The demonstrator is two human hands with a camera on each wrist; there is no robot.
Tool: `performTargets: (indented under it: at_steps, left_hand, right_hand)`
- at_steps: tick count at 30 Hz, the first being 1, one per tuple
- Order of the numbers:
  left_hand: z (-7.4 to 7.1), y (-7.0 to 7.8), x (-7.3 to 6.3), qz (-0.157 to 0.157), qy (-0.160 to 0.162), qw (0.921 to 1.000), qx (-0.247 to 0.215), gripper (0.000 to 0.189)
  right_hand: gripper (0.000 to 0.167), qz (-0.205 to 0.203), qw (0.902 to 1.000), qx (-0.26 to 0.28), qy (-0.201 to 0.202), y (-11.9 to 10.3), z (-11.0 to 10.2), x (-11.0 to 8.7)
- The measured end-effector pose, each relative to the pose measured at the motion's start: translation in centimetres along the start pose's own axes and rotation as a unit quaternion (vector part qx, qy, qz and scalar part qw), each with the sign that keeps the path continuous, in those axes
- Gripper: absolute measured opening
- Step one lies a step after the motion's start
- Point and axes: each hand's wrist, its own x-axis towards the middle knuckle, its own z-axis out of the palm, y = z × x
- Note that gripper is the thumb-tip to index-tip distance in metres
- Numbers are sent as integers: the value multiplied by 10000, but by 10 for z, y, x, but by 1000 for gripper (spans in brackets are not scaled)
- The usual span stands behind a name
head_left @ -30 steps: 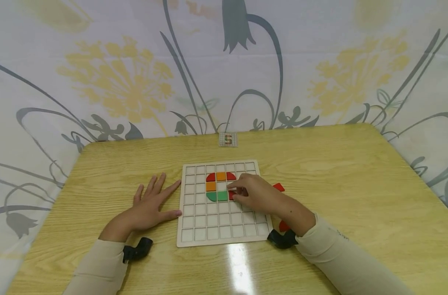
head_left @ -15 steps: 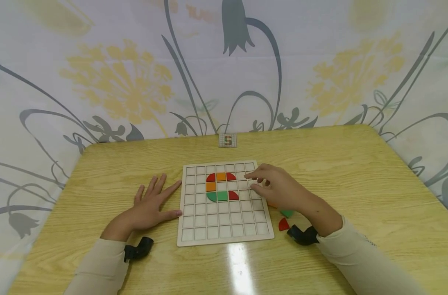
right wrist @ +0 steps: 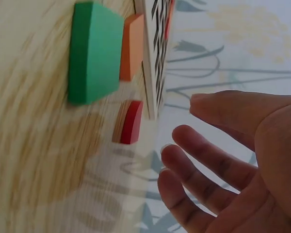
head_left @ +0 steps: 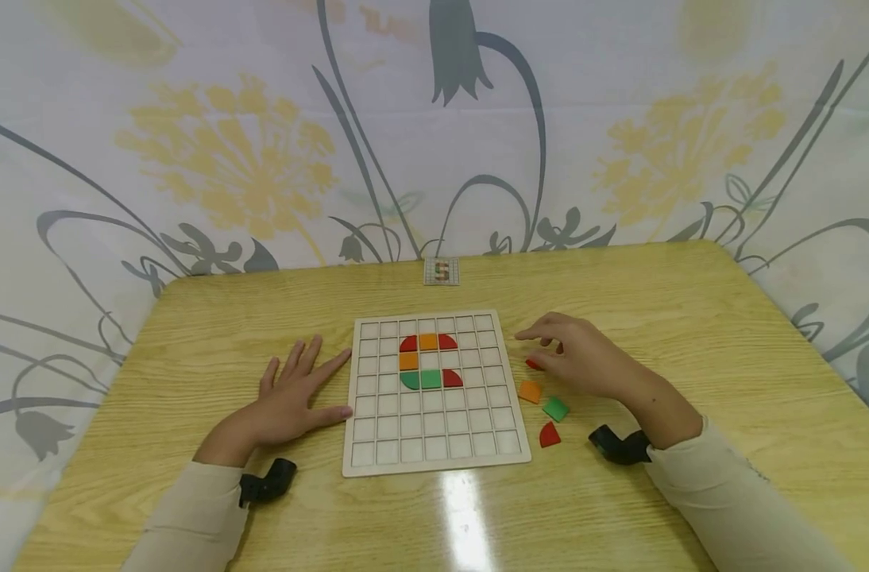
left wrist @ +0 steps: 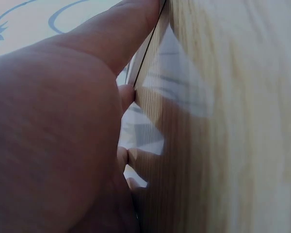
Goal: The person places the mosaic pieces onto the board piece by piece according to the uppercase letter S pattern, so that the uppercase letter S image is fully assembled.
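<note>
A square grid board [head_left: 434, 429] lies on the table, with red, orange and green tiles set in a curved pattern; among them are an orange square [head_left: 409, 361], a green square [head_left: 430, 379] and a red quarter-round tile [head_left: 452, 378]. My left hand [head_left: 287, 401] rests spread on the table, thumb and index fingertip touching the board's left edge. Right of the board, my right hand [head_left: 585, 357] hovers with nothing in its fingers, over a partly hidden red tile [head_left: 534, 364]. In the right wrist view that red tile [right wrist: 132, 122] lies apart from the fingers.
Loose beside the board's right edge lie an orange tile [head_left: 530, 392], a green tile [head_left: 556, 408] and a red quarter-round tile [head_left: 550, 434]. A small pattern card [head_left: 442, 271] lies at the table's back edge, before a flowered cloth [head_left: 377, 143].
My right hand has lifted off the red quarter-round tile on the board and moved right, to above the loose tiles. The left hand has stayed in place.
</note>
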Motion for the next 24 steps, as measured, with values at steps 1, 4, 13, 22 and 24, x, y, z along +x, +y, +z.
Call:
performTargets:
  at_steps: [1,4,13,22,24]
  left_hand:
    - [0,0,0,-7,-2,10000,-6,85]
    - [1,0,-1,-8,2,10000,-13,85]
    - [0,-1,0,-6,-19,10000,13,85]
    - [1,-3,1,2,-19,10000,33,85]
    - [1,-3,1,9,-25,10000,40,85]
  right_hand:
    - [31,-36,10000,-33,-27,2,0,0]
    - [30,-142,9997,-121,-155,8,-1,0]
    - [32,-203,9986,-296,-396,16,-2,2]
    - [16,-313,9954,316,-850,14,2,2]
    - [13,-402,9924,526,-1034,14,2,1]
